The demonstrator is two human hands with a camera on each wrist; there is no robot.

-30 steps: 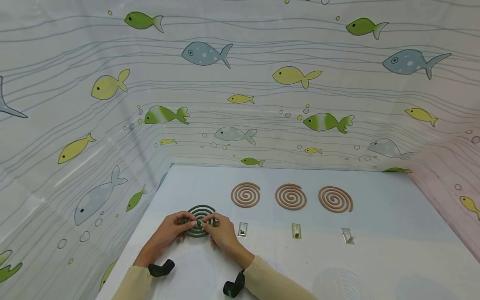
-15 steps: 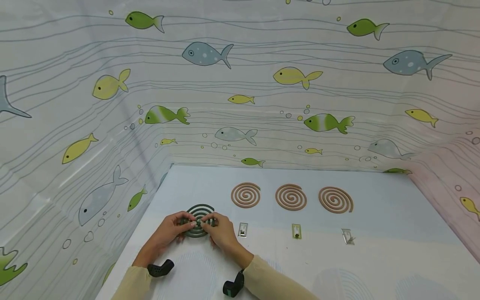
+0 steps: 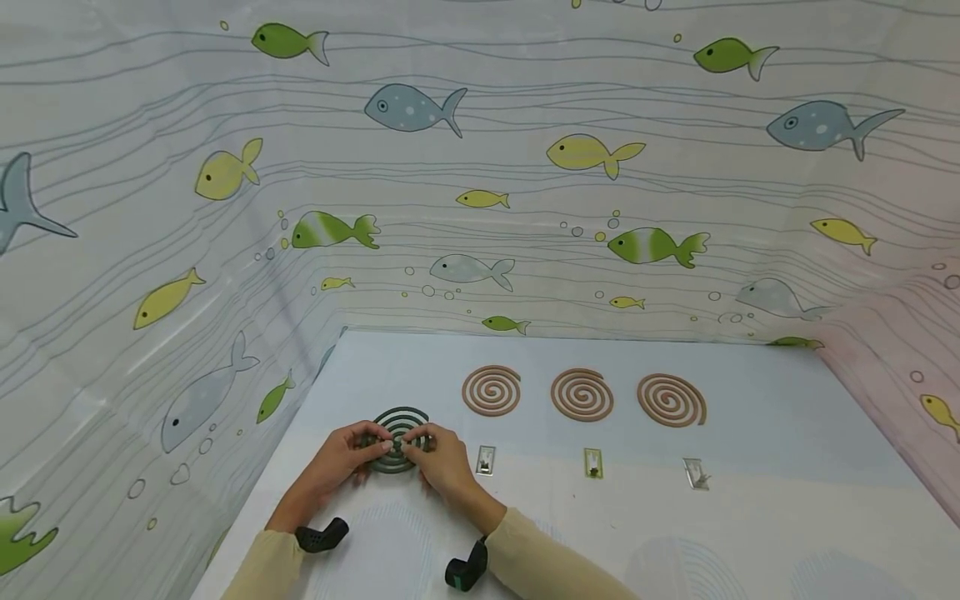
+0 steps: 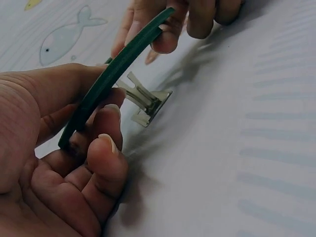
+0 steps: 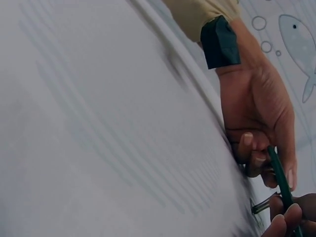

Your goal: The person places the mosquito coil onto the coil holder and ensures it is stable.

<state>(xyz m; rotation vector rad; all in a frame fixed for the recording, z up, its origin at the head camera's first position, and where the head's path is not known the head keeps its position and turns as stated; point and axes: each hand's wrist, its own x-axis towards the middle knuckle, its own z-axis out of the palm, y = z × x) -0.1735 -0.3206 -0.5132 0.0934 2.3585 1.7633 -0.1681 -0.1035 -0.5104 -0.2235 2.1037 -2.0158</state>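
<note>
A dark green spiral coil [image 3: 399, 439] is held flat just above the table by both hands. My left hand [image 3: 341, 462] pinches its left rim, thumb on top, fingers curled beneath; the coil edge [image 4: 116, 71] crosses the left wrist view. My right hand [image 3: 442, 461] pinches the coil's right side near its centre. Under the coil stands a small metal stand [image 4: 146, 101], its prongs pointing up toward the coil. The right wrist view has the coil edge [image 5: 279, 178] between the two hands.
Three brown spiral coils [image 3: 491, 389] [image 3: 582, 394] [image 3: 671, 399] lie in a row further back. In front of them lie three small metal stands [image 3: 485, 459] [image 3: 593, 462] [image 3: 697, 472]. A fish-print curtain [image 3: 480, 167] walls the table's back and sides.
</note>
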